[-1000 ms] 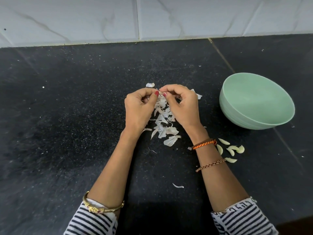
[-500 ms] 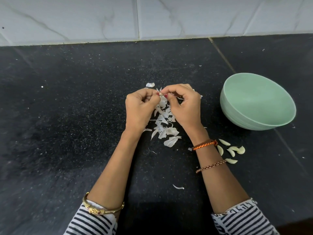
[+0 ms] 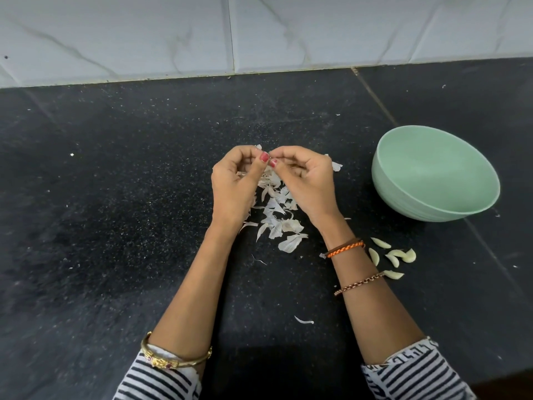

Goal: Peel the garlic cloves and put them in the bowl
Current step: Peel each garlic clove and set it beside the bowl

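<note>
Peeled pale cloves [image 3: 392, 258] clustered on counter near mint-green bowl [image 3: 473, 194], bowl upright.

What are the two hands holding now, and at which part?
Both hands pinch something small between thumbs and fingers above the skins; probably a garlic clove, but it is hidden.

Black speckled stone countertop [image 3: 121, 215] filled most of view; thin seam ran diagonally across its right part. White marble-look wall tiles [image 3: 144, 33] with grey veining stood along back edge, vertical grout line near centre. Small white specks dotted counter surface. Gold bangle [image 3: 176, 360] sat at cuff of black-and-white striped sleeve [image 3: 155, 383], bottom left. Orange-and-brown braided band [image 3: 344, 248] and copper-coloured chain bracelet [image 3: 359, 283] lay further right, apart from each other.
</note>
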